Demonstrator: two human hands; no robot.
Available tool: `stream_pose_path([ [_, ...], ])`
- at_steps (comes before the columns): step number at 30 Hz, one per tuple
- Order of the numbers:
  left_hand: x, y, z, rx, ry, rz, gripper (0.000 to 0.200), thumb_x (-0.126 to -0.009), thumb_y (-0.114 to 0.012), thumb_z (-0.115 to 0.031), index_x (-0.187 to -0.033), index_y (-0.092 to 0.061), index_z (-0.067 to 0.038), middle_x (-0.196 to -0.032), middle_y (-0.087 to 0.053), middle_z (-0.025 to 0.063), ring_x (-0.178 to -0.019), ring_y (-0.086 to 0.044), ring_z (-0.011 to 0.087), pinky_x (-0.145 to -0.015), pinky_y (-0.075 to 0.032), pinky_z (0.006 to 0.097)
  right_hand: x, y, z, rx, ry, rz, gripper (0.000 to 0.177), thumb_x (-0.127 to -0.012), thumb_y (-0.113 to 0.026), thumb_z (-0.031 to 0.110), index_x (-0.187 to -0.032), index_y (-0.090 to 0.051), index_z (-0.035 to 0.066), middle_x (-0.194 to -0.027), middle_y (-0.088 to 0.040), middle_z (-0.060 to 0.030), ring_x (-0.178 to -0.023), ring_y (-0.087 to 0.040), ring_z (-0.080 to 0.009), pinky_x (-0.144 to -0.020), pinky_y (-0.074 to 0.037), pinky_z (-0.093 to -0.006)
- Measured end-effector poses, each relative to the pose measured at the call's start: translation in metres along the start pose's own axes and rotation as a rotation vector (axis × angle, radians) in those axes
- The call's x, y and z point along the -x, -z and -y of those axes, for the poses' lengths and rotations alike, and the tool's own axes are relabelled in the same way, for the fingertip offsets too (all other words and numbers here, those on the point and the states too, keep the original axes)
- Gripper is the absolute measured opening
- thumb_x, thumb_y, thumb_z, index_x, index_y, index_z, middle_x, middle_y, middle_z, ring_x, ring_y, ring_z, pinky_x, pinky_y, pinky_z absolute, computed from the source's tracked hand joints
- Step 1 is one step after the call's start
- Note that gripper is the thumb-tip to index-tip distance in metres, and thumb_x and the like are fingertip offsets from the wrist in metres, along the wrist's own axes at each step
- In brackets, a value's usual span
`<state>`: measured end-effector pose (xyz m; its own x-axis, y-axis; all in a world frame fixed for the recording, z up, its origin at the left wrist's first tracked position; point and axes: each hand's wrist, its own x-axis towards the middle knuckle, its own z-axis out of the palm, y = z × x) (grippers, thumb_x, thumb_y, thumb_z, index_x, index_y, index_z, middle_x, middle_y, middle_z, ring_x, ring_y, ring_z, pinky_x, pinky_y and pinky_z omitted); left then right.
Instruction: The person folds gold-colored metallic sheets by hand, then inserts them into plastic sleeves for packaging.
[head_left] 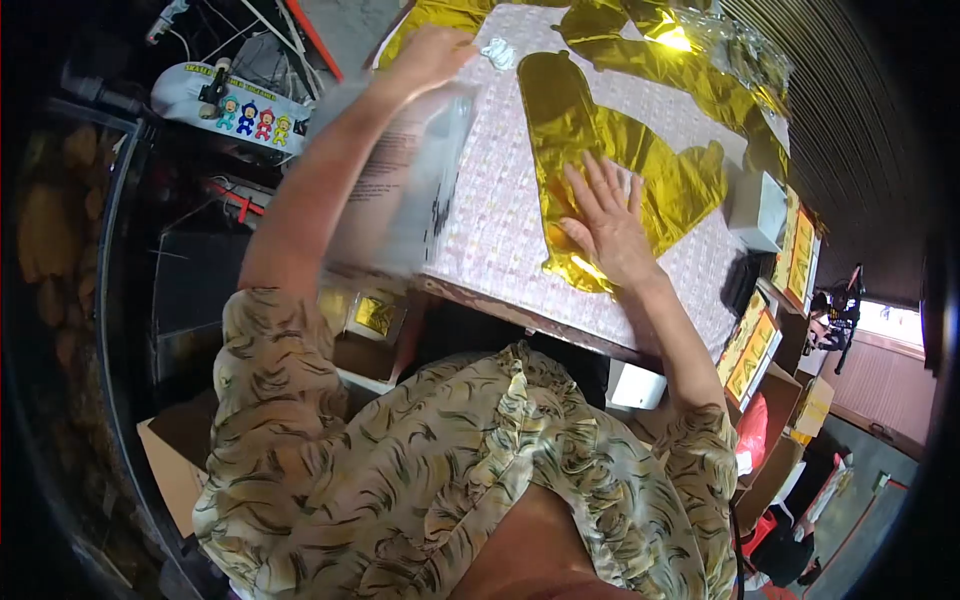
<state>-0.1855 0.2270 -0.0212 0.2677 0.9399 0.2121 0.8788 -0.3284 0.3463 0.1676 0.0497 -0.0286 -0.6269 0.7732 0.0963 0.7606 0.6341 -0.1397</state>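
Observation:
A flat, uninflated gold foil balloon (560, 130) lies on the cloth-covered table (490, 220). My right hand (605, 220) rests flat on its lower part, fingers stretched and slightly apart. Farther off, at the table's upper left, my left hand (432, 58) has its fingers curled in; whatever they may hold is hidden. Gold foil (410, 25) shows just behind that hand. A small crumpled white piece (498, 53) lies right of its fingertips. Under my left forearm is a clear plastic bag (400, 190) with printed text, partly blurred.
More gold foil (680, 85) spreads along the far right of the table, with clear plastic wrap. A white box (758, 212) and boxes marked FALL (748, 355) line the right edge. A skateboard deck (235, 108) with cartoon figures lies left. An open carton (170, 460) stands below.

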Motion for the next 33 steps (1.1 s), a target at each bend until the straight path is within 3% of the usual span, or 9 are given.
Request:
stream_pose_path([
  [5, -0.025, -0.057, -0.02, -0.017, -0.06, -0.253, 0.042, -0.093, -0.065, -0.034, -0.126, -0.07, -0.008, -0.121, -0.071, 0.0195, -0.116, -0.064, 0.0384, -0.102, -0.05, 0.0452, -0.001, -0.015, 0.006, -0.009, -0.038, 0.094, 0.071, -0.103, -0.053, 0.046, -0.162, -0.03, 0.016, -0.17, -0.022, -0.0139, -0.156, -0.019, -0.0379, -0.124, -0.009, -0.062],
  [12, -0.022, -0.048, -0.012, 0.235, -0.137, 0.009, 0.052, -0.091, -0.071, -0.022, -0.141, -0.061, -0.01, -0.138, -0.064, 0.0158, -0.125, -0.061, 0.0341, -0.108, -0.048, 0.0426, 0.014, -0.002, 0.015, -0.012, -0.075, 0.154, 0.071, -0.103, -0.052, 0.046, -0.162, -0.031, 0.015, -0.171, -0.02, -0.0135, -0.157, -0.017, -0.0364, -0.126, -0.007, -0.0579],
  [15, -0.013, -0.012, 0.016, 0.337, -0.103, -0.085, 0.05, -0.085, -0.073, -0.018, -0.134, -0.067, -0.01, -0.14, -0.062, 0.0177, -0.129, -0.059, 0.0342, -0.109, -0.047, 0.0399, 0.008, 0.001, 0.017, -0.019, -0.07, 0.17, 0.074, -0.101, -0.053, 0.05, -0.162, -0.031, 0.015, -0.171, -0.02, -0.0142, -0.158, -0.015, -0.0371, -0.125, -0.007, -0.0598],
  [18, -0.007, 0.027, 0.078, 0.295, 0.029, 0.092, 0.043, -0.082, -0.079, -0.025, -0.123, -0.075, -0.012, -0.131, -0.068, 0.016, -0.122, -0.064, 0.0307, -0.104, -0.049, 0.0397, -0.009, 0.01, 0.016, -0.059, -0.03, 0.15, 0.076, -0.1, -0.055, 0.052, -0.162, -0.033, 0.013, -0.169, -0.023, -0.0161, -0.157, -0.018, -0.0392, -0.124, -0.009, -0.0625],
  [21, -0.002, 0.029, 0.12, 0.199, -0.116, 0.164, 0.039, -0.082, -0.083, -0.028, -0.116, -0.077, -0.01, -0.12, -0.073, 0.01, -0.11, -0.068, 0.0277, -0.1, -0.051, 0.0364, -0.057, 0.023, 0.015, -0.157, 0.067, 0.023, 0.064, -0.102, -0.06, 0.036, -0.156, -0.041, 0.009, -0.164, -0.035, -0.0181, -0.153, -0.029, -0.0399, -0.124, -0.017, -0.0611],
  [23, 0.007, 0.024, 0.125, 0.149, -0.258, 0.002, 0.034, -0.082, -0.083, -0.026, -0.111, -0.079, -0.009, -0.108, -0.074, 0.0095, -0.104, -0.068, 0.026, -0.098, -0.05, 0.0349, -0.1, 0.024, 0.01, -0.24, 0.138, -0.053, 0.057, -0.101, -0.061, 0.028, -0.152, -0.047, 0.008, -0.157, -0.043, -0.0199, -0.148, -0.038, -0.0396, -0.121, -0.026, -0.0565],
  [27, -0.002, 0.014, 0.127, 0.327, -0.115, 0.099, 0.025, -0.084, -0.082, -0.024, -0.102, -0.081, -0.006, -0.101, -0.073, 0.0067, -0.098, -0.068, 0.0209, -0.092, -0.051, 0.0339, -0.181, 0.014, 0.005, -0.462, 0.245, -0.205, 0.04, -0.098, -0.06, 0.008, -0.138, -0.061, 0.004, -0.134, -0.064, -0.023, -0.126, -0.061, -0.04, -0.107, -0.049, -0.0415],
  [30, -0.01, 0.015, 0.127, 0.42, 0.069, 0.173, 0.027, -0.085, -0.082, -0.025, -0.103, -0.08, -0.005, -0.1, -0.074, 0.0049, -0.096, -0.068, 0.0177, -0.089, -0.051, 0.0316, -0.241, 0.005, 0.005, -0.499, 0.202, -0.25, 0.038, -0.095, -0.059, 0.002, -0.133, -0.065, 0.004, -0.124, -0.068, -0.0244, -0.116, -0.068, -0.036, -0.097, -0.055, -0.0382],
  [33, -0.019, 0.024, 0.117, 0.437, 0.21, 0.221, 0.032, -0.083, -0.082, -0.032, -0.097, -0.081, -0.004, -0.093, -0.077, 0.0084, -0.087, -0.071, 0.0185, -0.083, -0.054, 0.0322, -0.285, 0.013, 0.016, -0.625, -0.087, 0.137, 0.047, -0.092, -0.06, -0.003, -0.139, -0.06, 0.002, -0.124, -0.068, -0.0233, -0.117, -0.067, -0.028, -0.101, -0.053, -0.0361],
])
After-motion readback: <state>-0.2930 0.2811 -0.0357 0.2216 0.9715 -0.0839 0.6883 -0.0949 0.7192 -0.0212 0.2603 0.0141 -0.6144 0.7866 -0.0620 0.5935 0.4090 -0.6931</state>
